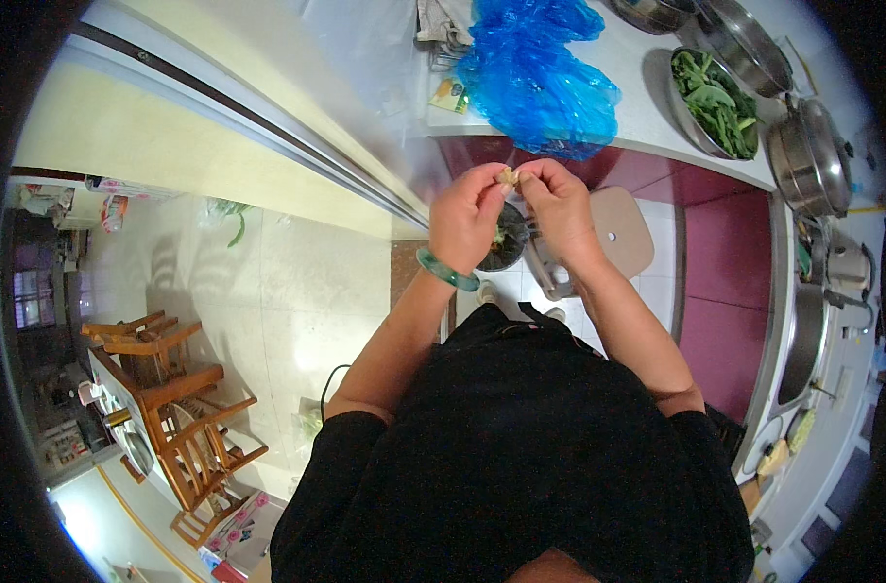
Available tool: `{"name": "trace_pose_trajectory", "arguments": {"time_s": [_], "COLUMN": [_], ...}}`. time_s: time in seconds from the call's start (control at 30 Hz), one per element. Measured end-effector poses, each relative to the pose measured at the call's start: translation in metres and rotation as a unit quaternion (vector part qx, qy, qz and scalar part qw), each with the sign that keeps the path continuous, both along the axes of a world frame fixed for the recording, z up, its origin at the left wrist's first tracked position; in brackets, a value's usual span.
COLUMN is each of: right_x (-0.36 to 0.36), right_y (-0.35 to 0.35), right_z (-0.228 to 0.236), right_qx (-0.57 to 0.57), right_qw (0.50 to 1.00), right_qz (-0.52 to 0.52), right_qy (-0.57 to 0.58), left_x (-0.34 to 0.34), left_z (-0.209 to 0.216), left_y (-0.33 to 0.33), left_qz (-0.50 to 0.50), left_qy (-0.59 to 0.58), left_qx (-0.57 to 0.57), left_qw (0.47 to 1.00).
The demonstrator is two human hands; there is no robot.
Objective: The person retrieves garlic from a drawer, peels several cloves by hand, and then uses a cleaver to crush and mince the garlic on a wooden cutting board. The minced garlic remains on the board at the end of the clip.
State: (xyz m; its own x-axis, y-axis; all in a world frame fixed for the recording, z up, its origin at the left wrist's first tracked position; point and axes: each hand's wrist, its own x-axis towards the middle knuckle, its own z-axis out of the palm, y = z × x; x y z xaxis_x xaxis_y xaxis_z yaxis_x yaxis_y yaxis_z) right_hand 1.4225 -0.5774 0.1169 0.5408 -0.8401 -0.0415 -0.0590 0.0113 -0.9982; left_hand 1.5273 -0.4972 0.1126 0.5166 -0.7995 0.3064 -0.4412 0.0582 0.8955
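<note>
As your left hand [467, 216] and right hand [562, 216] pinch the tan piece [508, 178], it lies between them | neither nearer | axis unclear

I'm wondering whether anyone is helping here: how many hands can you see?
2. The left hand and right hand are side by side, just below the blue plastic bag in the picture, pinching a small brownish piece. No others show.

Pale piece [507, 178] — fingers [534, 178] overlapping, kind unclear | dark container [507, 258] — partly hidden
</note>
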Motion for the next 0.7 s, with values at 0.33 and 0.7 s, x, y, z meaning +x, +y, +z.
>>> {"name": "trace_pose_trajectory", "arguments": {"time_s": [0.33,0.7], "right_x": [-0.009,-0.001], "right_y": [-0.017,-0.015], "right_z": [-0.016,0.017], "right_qx": [-0.021,-0.08], "right_qw": [0.998,0.99], "right_qz": [0.001,0.11], "right_qy": [0.053,0.023], "left_x": [0.017,0.017], "left_z": [0.013,-0.001], "left_y": [0.005,0.006], "left_qz": [-0.049,-0.062], "left_qy": [0.421,0.074], "left_qx": [0.038,0.034], "left_qw": [0.905,0.995]}}
